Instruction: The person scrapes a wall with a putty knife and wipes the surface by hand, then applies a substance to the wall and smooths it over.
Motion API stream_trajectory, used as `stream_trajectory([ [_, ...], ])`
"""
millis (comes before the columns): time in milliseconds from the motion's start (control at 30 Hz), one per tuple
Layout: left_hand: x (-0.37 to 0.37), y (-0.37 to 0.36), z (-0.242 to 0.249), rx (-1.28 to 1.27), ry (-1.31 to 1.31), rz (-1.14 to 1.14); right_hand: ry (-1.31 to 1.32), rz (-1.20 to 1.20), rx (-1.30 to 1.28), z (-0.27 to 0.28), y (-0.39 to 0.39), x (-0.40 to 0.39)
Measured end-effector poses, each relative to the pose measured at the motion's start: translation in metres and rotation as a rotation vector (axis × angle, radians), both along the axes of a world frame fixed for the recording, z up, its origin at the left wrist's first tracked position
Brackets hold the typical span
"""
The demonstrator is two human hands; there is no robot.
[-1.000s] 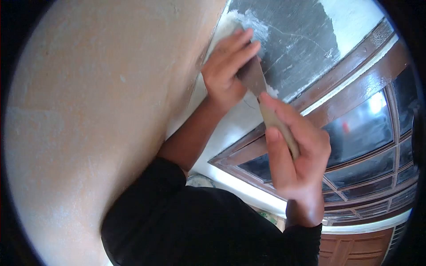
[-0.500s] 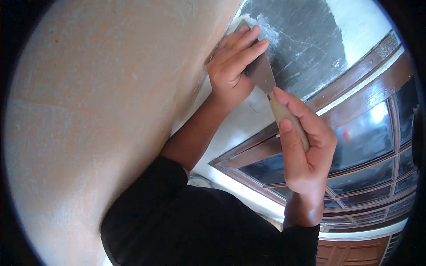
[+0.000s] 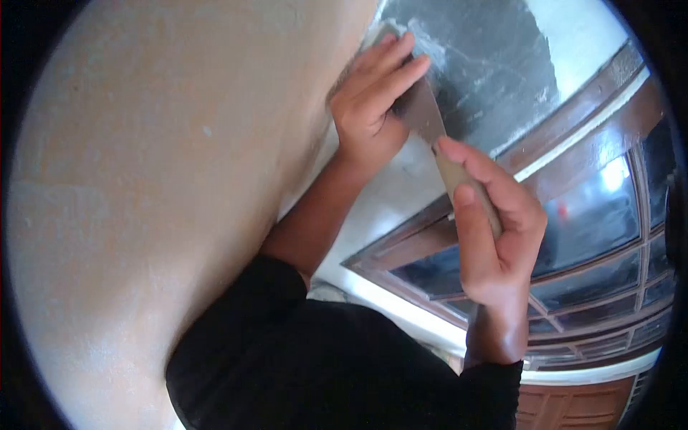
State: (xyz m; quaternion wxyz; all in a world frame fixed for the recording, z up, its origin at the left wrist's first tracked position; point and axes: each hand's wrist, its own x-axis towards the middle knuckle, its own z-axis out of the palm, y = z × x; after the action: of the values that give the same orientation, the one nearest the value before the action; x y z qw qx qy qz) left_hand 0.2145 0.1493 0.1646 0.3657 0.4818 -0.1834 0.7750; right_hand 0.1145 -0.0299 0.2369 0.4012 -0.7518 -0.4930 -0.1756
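Observation:
A putty knife (image 3: 426, 118) with a pale handle and a wide metal blade lies against the wall near the upper middle. My right hand (image 3: 498, 222) is wrapped round its handle, thumb and forefinger near the blade. My left hand (image 3: 376, 97) rests on the blade with its fingers spread and pressing on the metal near its far end. The blade's tip touches a dark grey patch (image 3: 494, 64) with whitish smears, at the corner beside the tan wall.
A tan, mottled wall (image 3: 143, 158) fills the left side. At the right are a brown wooden window frame (image 3: 401, 247) and dark glass panes (image 3: 588, 222). A brown panelled door (image 3: 573, 408) shows at the lower right.
Both hands and the putty knife have shifted very slightly; my left hand is a little further up and left. The view has moved slightly too, with some blur.

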Motion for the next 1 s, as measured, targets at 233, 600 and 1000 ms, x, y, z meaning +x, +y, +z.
stream_trajectory([
  [233,-0.004,-0.004,-0.006,-0.013,0.040,-0.055,-0.088,-0.002,0.028,-0.001,0.001,-0.003],
  [600,-0.001,0.005,-0.009,0.074,0.066,0.002,0.020,-0.044,-0.021,-0.001,0.003,-0.002],
  [1000,0.000,0.003,-0.003,0.113,0.030,0.117,0.098,-0.072,-0.092,0.013,-0.003,-0.012],
])
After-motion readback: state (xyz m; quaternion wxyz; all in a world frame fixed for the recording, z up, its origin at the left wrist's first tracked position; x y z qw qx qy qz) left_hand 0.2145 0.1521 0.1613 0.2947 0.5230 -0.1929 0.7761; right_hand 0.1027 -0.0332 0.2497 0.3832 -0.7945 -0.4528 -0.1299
